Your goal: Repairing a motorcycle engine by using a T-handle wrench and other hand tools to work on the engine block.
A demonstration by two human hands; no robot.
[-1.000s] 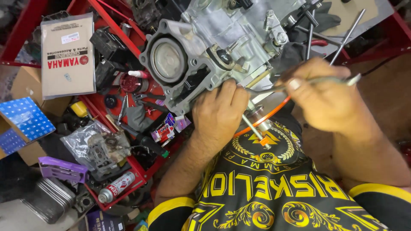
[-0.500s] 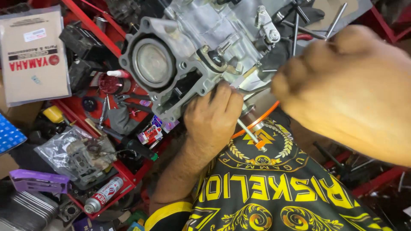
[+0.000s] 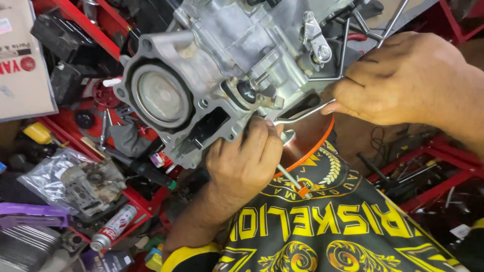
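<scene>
While both hands work at its lower side, the grey metal engine block [image 3: 227, 65] fills the upper middle of the view, its round cylinder opening [image 3: 160, 95] facing the camera and slightly left. The left hand [image 3: 244, 161] is curled closed just below the block, gripping a thin tool with an orange tip [image 3: 296, 185] whose shaft runs up toward the block's underside. The right hand [image 3: 403, 80], at the upper right, is closed with fingers pinched on a slim bent metal rod [image 3: 302, 115] that reaches left to the block beside a black round fitting [image 3: 247, 91]. An orange-rimmed dish [image 3: 312, 146] sits just under the rod, between the hands. Below lies the person's black shirt with yellow print [image 3: 333, 226]. Left of the block, a red rack [image 3: 136, 199] carries clutter: a bagged metal part [image 3: 80, 181], a red-and-white spray can [image 3: 113, 227], a dark-handled screwdriver [image 3: 146, 172] and a cardboard box [image 3: 22, 60] at the upper left corner.
</scene>
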